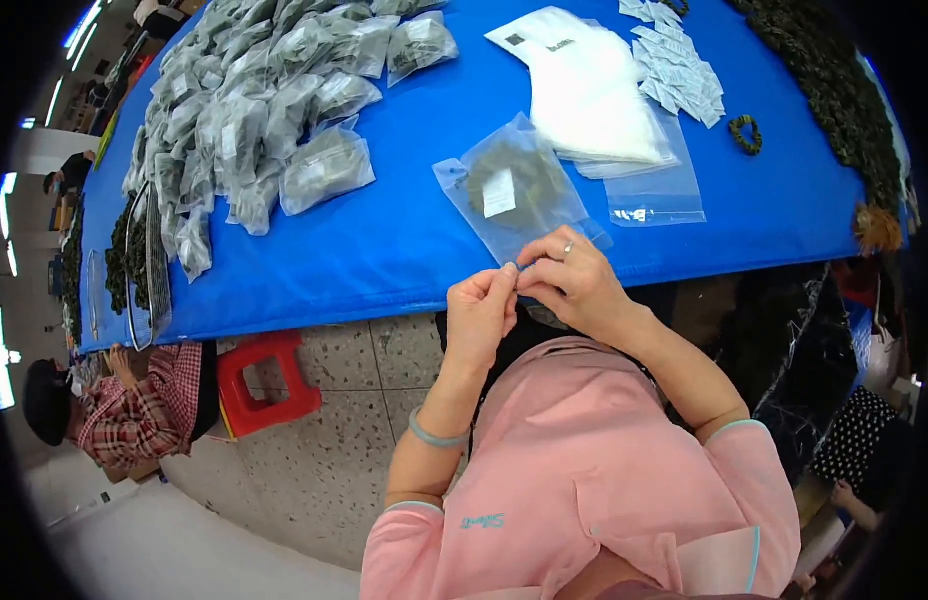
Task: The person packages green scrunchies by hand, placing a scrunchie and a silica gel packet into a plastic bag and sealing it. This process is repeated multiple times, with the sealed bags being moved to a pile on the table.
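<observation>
A clear plastic bag lies at the table's near edge, its opening end towards me. Inside are a dark green ring-shaped item and a white label. My left hand pinches the near edge of this bag between thumb and forefinger. Right beside it, my right hand has its fingers closed on the same edge, a ring on one finger. The two sets of fingertips nearly touch.
A heap of filled clear bags covers the table's left part. A stack of white bags, small white packets and a dark green ring lie beyond. Dark green items line the right edge. Another person sits left, near a red stool.
</observation>
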A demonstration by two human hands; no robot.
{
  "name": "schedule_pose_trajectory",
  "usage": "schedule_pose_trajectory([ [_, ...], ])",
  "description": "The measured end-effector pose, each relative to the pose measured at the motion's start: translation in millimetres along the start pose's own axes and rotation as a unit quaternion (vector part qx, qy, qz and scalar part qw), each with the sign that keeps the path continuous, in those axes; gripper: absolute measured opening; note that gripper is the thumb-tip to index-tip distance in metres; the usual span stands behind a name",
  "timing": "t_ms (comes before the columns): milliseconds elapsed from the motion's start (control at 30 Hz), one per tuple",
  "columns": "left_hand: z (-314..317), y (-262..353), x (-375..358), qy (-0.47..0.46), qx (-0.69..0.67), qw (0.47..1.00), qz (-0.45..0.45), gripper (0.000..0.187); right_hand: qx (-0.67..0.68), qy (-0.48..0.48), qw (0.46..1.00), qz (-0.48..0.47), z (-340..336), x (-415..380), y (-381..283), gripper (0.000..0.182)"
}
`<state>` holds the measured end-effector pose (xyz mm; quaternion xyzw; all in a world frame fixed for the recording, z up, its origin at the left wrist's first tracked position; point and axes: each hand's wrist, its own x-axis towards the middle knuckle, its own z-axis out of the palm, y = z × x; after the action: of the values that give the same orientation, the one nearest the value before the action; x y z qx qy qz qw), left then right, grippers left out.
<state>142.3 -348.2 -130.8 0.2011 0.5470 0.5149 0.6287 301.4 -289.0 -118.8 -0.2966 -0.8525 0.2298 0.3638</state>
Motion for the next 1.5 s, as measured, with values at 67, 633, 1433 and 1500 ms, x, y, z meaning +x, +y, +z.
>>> schedule_pose_trajectory([
  [67, 2.8, -0.7, 2.2, 0.016, -0.012, 1.000, 0.010, 0.026, 0.207, 0.027, 0.967, 0.146, -19.5, -6.4, -2.5, 0.009],
  [633, -18.3, 20.7, 23.4, 0.044, 0.578, 0.580, 0.572, 0.007, -0.364, -0.036, 0.928, -0.076, -120.7, -42.2, 39.5, 0.028],
  [1433, 14.9, 9.9, 23.7, 0.171, 0.533, 0.812, 0.165, 0.012, -0.201, 0.141, 0.948, 0.204, -24.9, 1.2, 37.7, 0.013],
  [1500, 15.3, 10.7, 26.6, 0.213, 0.526, 0.743, 0.354, 0.023, -0.234, 0.201, 0.942, 0.135, -23.9, 6.3, 39.9, 0.018],
])
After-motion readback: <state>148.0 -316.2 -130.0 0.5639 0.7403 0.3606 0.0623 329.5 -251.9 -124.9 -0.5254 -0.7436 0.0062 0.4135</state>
